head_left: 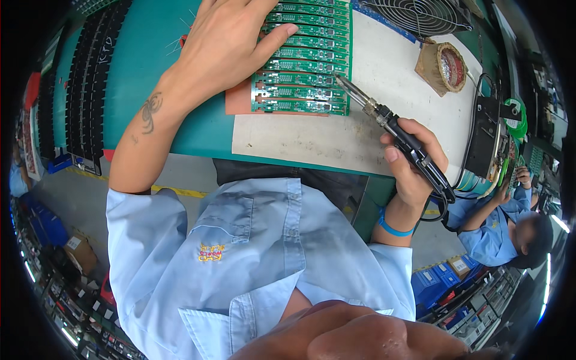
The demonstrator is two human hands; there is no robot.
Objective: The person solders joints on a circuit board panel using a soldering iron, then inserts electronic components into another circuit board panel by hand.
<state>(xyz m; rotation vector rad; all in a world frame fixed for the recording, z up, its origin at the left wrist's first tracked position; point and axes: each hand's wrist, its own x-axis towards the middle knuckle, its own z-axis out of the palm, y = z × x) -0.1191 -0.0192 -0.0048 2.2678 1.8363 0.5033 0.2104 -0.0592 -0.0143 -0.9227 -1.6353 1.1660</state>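
Note:
A panel of narrow green circuit boards [303,81] lies on the bench, over a brown sheet [239,103] that shows at its left edge. My left hand [225,48] rests flat over the panel's upper left part. Its thumb stretches across the boards, and the other fingertips run out of the picture. In my right hand [417,159] is a black-handled soldering iron [401,129], held like a pen and slanting up to the left. The iron's tip is at the panel's right edge; whether it touches a board I cannot tell.
A white sheet [288,137] covers part of the green mat [144,66]. A round wire fan guard [420,15] and a brown cup-shaped holder [447,67] stand at the right. Black slotted strips [89,84] line the left. At the far right sits another person [501,231].

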